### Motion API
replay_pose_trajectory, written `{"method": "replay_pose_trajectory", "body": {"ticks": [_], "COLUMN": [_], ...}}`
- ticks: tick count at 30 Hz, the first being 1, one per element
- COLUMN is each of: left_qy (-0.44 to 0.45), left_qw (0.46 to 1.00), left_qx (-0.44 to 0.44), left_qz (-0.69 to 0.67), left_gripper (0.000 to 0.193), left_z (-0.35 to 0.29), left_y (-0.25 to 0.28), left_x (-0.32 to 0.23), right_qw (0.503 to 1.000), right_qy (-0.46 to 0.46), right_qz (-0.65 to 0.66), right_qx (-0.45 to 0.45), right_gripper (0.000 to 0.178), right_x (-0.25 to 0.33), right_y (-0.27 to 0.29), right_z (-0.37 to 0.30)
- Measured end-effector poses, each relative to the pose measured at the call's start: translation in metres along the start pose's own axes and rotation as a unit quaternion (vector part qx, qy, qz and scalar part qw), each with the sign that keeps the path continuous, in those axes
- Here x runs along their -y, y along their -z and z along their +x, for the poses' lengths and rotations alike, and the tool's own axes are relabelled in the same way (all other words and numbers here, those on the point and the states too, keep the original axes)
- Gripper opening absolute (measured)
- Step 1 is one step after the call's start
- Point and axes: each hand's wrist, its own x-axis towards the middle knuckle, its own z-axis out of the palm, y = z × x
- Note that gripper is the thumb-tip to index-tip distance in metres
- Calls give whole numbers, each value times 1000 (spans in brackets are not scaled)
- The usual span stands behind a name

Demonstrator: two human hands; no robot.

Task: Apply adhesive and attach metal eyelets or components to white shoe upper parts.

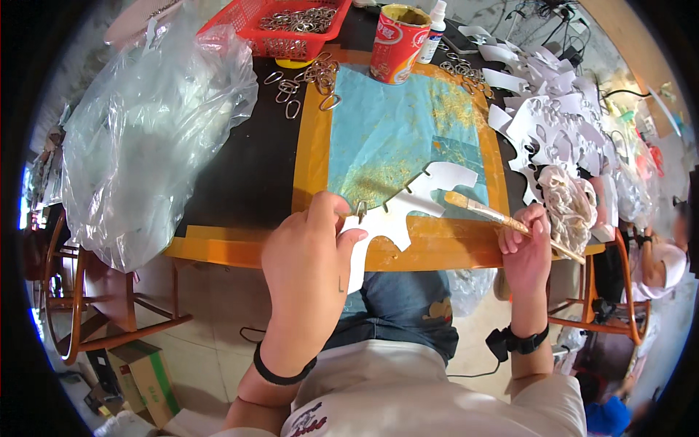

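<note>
While you sit at the table (240, 167), a big clear plastic bag (145, 124) lies on its left part and a blue sheet (393, 131) with gold specks covers the middle. To the right rests a heap of white cutouts (546, 109). At the far edge stands a red basket (280, 29) of metal rings, with a can (398, 44) beside it. Your left hand (309, 269) pinches a white cutout (408, 207) and a metal ring (360, 211) at the near edge of the sheet. Your right hand (528, 251) is closed around a brush (502, 218), whose bristle end touches the cutout.
</note>
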Motion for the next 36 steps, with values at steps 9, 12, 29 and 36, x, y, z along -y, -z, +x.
{"method": "replay_pose_trajectory", "body": {"ticks": [9,12,29,36], "left_qy": [-166,-322,-300,-287], "left_qw": [965,920,943,950], "left_qx": [-200,-215,-139,-113], "left_qz": [28,59,-28,-48], "left_gripper": [16,25,15,17], "left_z": [40,40,-4,-3], "left_y": [22,4,-27,-27], "left_x": [-24,5,55,60], "right_qw": [995,996,866,833], "right_qy": [31,56,246,160], "right_qz": [74,57,-433,-527], "right_qx": [-55,-35,33,46], "right_gripper": [29,21,22,27], "right_x": [-5,7,91,66], "right_y": [5,12,-129,-132], "right_z": [1,8,218,258]}}
